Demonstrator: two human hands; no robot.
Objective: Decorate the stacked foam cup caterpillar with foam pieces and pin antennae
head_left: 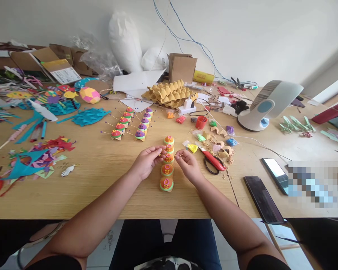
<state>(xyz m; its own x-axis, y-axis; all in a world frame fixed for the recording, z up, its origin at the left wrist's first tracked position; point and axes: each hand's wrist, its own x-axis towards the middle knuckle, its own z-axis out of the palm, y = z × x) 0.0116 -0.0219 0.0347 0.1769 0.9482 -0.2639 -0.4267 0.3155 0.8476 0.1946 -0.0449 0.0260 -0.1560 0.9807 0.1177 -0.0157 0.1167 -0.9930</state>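
A row of several small orange and green craft pieces [167, 170] stands on the wooden table [101, 187] in front of me. My left hand [148, 160] is closed round one piece in the middle of that row. My right hand [188, 163] is pinched just right of the same piece, holding something thin that I cannot make out. Two more rows of similar red, purple and green pieces [132, 123] with pins stuck in them stand farther back on the left.
Red scissors [212, 161], coloured clay lumps and cardboard scraps lie right of my hands. Two phones [263, 198] rest near the front right edge. A desk fan [267, 107] stands at right. Egg-carton cardboard [169, 93], boxes and paper cut-outs [39, 157] fill the back and left.
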